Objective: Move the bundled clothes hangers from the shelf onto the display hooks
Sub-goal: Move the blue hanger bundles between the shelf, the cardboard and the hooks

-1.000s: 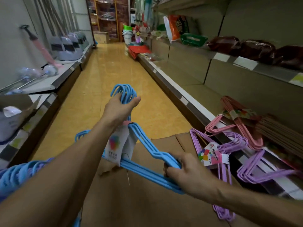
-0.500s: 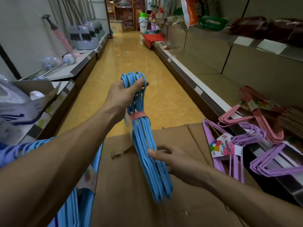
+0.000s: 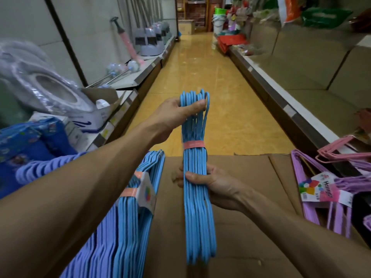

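Blue hanger bundle (image 3: 197, 177) edge-on, hooks under left hand (image 3: 178, 115), right shelf blurred

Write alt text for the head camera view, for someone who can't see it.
Two bare hands hold a blue hanger bundle edge-on above a cardboard box in a shop aisle: the left hand grips its hooks, the right hand its middle. More blue bundles lie left, purple hangers right.

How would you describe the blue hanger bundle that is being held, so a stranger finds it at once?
Start at the brown cardboard box in the aisle. Above its middle, the left hand grips the hooks and the right hand grips the middle of one blue hanger bundle. Unlike the other blue bundles lying at the left, it is seen edge-on, with a pink band.
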The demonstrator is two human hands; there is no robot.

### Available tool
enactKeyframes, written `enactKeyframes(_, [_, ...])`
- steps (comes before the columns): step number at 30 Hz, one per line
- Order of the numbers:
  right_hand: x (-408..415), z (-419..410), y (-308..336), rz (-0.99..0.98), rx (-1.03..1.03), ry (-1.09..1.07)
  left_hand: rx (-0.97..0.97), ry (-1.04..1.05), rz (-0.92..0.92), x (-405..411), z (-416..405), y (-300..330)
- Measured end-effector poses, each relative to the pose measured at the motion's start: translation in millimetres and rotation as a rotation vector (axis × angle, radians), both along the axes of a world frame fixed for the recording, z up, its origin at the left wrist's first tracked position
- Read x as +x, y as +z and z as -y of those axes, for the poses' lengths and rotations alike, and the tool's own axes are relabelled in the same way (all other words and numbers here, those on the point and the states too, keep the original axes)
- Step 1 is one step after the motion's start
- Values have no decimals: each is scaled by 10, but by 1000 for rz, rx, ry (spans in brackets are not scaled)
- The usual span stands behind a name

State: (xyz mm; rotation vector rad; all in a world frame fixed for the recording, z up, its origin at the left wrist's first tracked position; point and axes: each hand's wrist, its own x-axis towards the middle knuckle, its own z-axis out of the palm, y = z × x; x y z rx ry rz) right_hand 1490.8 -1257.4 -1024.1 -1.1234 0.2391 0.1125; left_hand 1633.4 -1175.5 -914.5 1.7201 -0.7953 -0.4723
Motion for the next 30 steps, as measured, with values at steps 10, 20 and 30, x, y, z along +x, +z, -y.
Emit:
enactKeyframes(10, [350,-657,-879,-75,-236,-127,801,194,391,392,-659,-216])
enactKeyframes(20, [440,-1057,-1292,-104,-369,-68,773,7,543,487,-868,-614])
enactKeyframes(30, [447,-1066,-1304,-77,-496,124,1005,82,727,622,-885,-635])
